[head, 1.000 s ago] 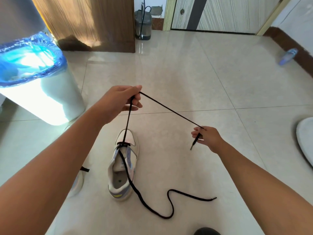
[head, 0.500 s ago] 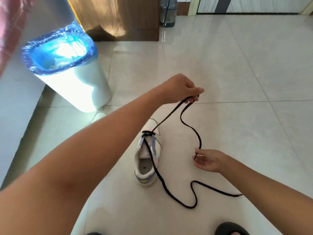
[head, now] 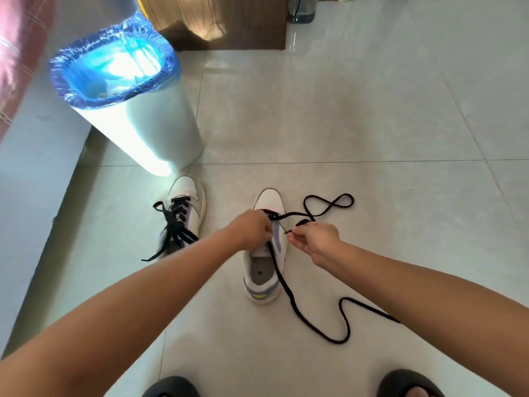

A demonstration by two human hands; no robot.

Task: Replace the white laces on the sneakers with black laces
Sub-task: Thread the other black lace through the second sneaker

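Note:
Two white sneakers stand on the tiled floor. The left sneaker (head: 186, 213) is laced in black, its ends lying loose. The right sneaker (head: 264, 267) has a black lace (head: 317, 319) through only its front eyelets. One half of the lace trails in a curve on the floor to the right, the other loops beyond the toe. My left hand (head: 253, 229) rests on the right sneaker's eyelet area, gripping it. My right hand (head: 313, 239) pinches the lace's tip just right of the eyelets.
A white bin (head: 134, 110) with a blue liner stands behind the left sneaker. A wooden cabinet (head: 229, 21) is at the back, a pale wall (head: 28, 173) on the left. My two dark slippers (head: 406, 385) show at the bottom edge.
Both hands have come down from holding the lace in the air to the right sneaker. The raised lace now lies looped on the floor. The view tilted down, revealing the left sneaker.

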